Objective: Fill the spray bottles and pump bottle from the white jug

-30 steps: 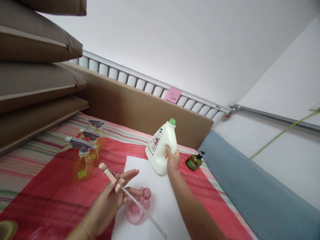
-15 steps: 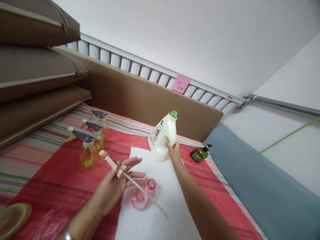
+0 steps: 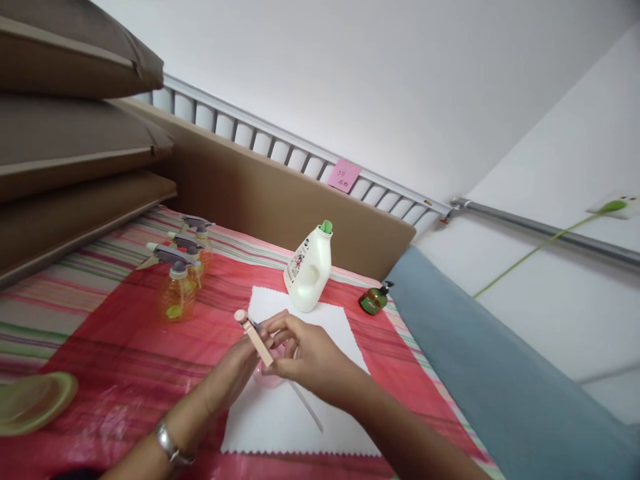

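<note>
A pale pink spray trigger head [image 3: 258, 341] with a long clear dip tube [image 3: 309, 408] is held by both hands above a white scalloped sheet [image 3: 340, 333]. My left hand [image 3: 235, 373] supports it from the left, its fingers partly hidden. Closed around the head from the right is my right hand [image 3: 317, 360], thumb and fingers pinching it. Below them stands a clear pink bottle [image 3: 269, 379], mostly covered by the hands. Beyond, a white jug [image 3: 310, 277] with a green spout is upright on the sheet's far edge, touched by neither hand.
Several yellow spray bottles [image 3: 177, 297] with grey triggers stand at left. A green pump bottle [image 3: 373, 301] is at right. A yellow-green round dish or lid [image 3: 45, 397] lies lower left. Stacked brown cushioned pieces [image 3: 75, 127] rise at the left; a brown board [image 3: 280, 200] borders the back.
My right hand has let go of the white jug and come back to grip the spray trigger head beside my left hand. The view has shifted slightly.
</note>
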Demonstrator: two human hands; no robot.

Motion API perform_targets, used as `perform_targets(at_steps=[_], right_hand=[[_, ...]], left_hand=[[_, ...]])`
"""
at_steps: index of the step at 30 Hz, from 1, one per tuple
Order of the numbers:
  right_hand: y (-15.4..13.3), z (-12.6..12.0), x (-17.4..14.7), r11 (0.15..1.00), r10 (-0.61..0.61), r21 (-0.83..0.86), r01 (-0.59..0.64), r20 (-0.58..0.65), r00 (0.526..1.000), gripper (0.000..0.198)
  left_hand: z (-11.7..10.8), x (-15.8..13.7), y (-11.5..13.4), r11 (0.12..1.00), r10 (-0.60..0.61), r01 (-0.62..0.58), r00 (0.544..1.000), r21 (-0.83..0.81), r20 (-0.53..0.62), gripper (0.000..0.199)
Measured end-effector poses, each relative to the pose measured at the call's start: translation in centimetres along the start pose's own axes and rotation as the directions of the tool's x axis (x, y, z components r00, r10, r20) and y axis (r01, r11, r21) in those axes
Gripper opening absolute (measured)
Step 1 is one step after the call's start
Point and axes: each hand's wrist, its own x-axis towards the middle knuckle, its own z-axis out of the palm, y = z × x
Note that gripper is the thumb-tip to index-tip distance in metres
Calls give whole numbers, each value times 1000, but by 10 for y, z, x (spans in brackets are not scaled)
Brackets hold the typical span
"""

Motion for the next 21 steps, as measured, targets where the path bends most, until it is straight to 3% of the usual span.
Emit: perform_targets(at_steps=[7,10,12,14,17,21], right_hand=[[24,25,-8,990,3,138,14,-124,992,37],[27,20,-18,998,-50,34,56,-150,987,30],[26,9,-26,998,-20,-65,5,-235,972,25],[21,-6,-34,985,20,-156,-80,-352,936,18],[15,-30,-43,969,-5,-215,-123,-512,859,13],[15,-45,-44,983,-173,-160,87,-665,726,17]], left_hand=[[3,-5,-5,967,-75,74,997,244,-4,54],[4,-11,-3,909,-43,30,999,416,22,49],[4,-14,-1,851,-22,-26,996,525,86,48],[3,-15,2,798,-5,-64,994,599,113,47],[-1,-10,5,754,76,-95,995,650,58,42],[-13,1,0,698,190,-52,975,714,-114,46]])
